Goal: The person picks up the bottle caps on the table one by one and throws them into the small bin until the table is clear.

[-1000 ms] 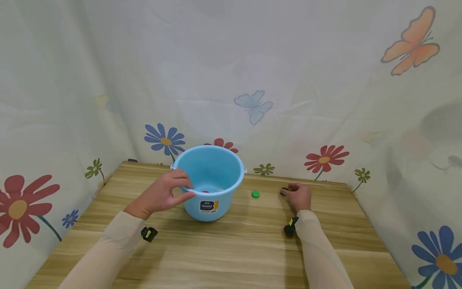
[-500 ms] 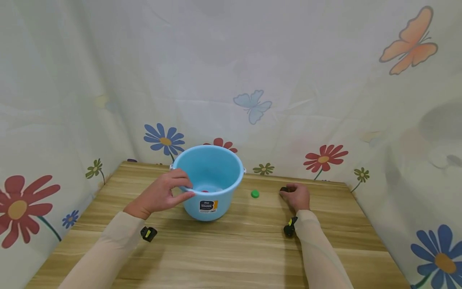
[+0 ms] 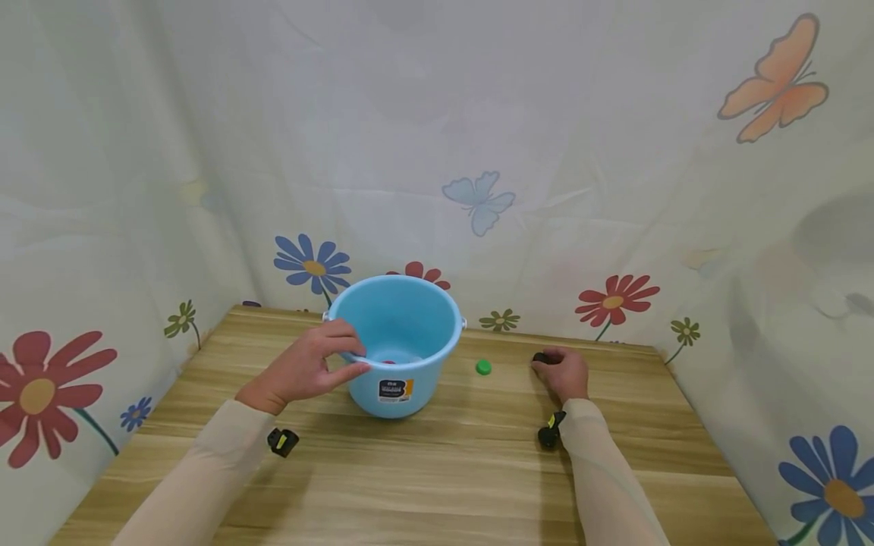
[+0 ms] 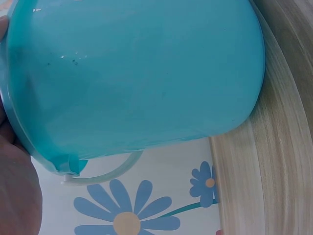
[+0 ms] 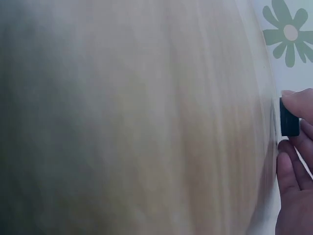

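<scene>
A light-blue bucket [image 3: 392,390] stands left of centre on the wooden table. My left hand [image 3: 310,364] grips its near-left rim, fingers over the inside and thumb along the outside. The bucket's smooth wall [image 4: 146,73] fills much of the left wrist view. Over to the right, my right hand [image 3: 563,371] pinches a small black cap [image 3: 541,357] at the table's surface. In the right wrist view, the thumb and fingers hold that dark cap [image 5: 289,117] on its edge. Between bucket and right hand lies a green bottle cap [image 3: 483,367].
Something small and red [image 3: 388,362] shows at the bottom of the bucket, partly hidden by the rim. A flower-printed curtain [image 3: 546,250] hangs behind the table [image 3: 423,485] and along both sides. Each wrist bears a black camera mount [image 3: 548,432].
The black cap has turned slightly in my right fingers; its flat dark face showed more a second ago. My left hand, the bucket and the green cap have stayed put.
</scene>
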A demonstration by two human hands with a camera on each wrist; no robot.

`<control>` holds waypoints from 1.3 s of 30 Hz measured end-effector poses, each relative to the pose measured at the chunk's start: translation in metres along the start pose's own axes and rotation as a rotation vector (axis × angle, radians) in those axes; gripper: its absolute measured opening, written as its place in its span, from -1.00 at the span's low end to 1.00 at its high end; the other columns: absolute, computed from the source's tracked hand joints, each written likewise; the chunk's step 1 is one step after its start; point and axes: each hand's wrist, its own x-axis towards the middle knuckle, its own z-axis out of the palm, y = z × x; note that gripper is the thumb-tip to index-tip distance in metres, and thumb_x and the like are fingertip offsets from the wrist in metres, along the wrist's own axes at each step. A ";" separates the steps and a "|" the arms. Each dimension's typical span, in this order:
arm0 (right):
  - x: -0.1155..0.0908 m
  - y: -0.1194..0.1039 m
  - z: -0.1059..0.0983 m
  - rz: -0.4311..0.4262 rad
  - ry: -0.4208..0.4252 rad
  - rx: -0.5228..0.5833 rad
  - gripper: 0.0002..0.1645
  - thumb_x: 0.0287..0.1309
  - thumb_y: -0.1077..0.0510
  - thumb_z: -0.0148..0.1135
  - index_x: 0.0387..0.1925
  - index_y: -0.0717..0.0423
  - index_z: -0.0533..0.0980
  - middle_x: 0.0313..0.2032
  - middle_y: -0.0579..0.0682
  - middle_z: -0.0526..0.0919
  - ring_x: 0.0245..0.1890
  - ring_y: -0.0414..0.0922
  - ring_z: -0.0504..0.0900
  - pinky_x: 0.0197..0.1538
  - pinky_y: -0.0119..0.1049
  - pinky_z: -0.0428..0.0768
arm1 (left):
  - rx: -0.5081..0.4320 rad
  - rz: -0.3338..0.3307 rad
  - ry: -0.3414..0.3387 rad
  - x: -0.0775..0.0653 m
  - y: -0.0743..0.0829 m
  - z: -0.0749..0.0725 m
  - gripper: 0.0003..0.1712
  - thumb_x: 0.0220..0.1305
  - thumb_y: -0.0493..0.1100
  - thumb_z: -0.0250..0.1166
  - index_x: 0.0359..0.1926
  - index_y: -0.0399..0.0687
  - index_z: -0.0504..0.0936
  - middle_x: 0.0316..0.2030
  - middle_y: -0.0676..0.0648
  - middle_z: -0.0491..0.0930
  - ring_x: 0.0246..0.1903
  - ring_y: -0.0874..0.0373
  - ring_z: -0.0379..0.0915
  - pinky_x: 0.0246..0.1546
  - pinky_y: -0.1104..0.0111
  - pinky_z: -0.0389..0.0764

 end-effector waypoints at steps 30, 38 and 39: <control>-0.003 -0.019 -0.014 -0.129 -0.006 0.113 -0.50 0.16 0.06 0.52 0.11 0.14 0.67 0.03 0.19 0.74 -0.03 0.01 0.69 -0.11 -0.47 0.62 | 0.003 0.026 0.020 -0.001 -0.004 0.002 -0.83 0.13 -0.03 0.57 -0.31 0.21 0.71 -0.27 0.24 0.60 -0.17 0.32 0.48 -0.06 0.08 0.69; -0.008 -0.027 -0.017 -0.134 -0.022 0.170 -0.46 0.13 -0.06 0.54 0.11 0.07 0.67 0.01 0.15 0.74 -0.01 -0.01 0.70 -0.19 -0.60 0.57 | 0.010 0.026 0.016 -0.001 -0.005 0.003 -0.83 0.14 -0.02 0.56 -0.30 0.20 0.71 -0.27 0.24 0.60 -0.17 0.32 0.49 -0.06 0.10 0.70; -0.009 -0.028 -0.017 -0.134 -0.027 0.178 -0.44 0.13 -0.08 0.54 0.12 0.07 0.67 0.02 0.15 0.74 0.00 0.00 0.69 -0.19 -0.59 0.58 | 0.010 0.024 0.015 -0.001 -0.005 0.003 -0.83 0.14 -0.02 0.56 -0.30 0.20 0.71 -0.27 0.24 0.60 -0.17 0.32 0.49 -0.06 0.09 0.70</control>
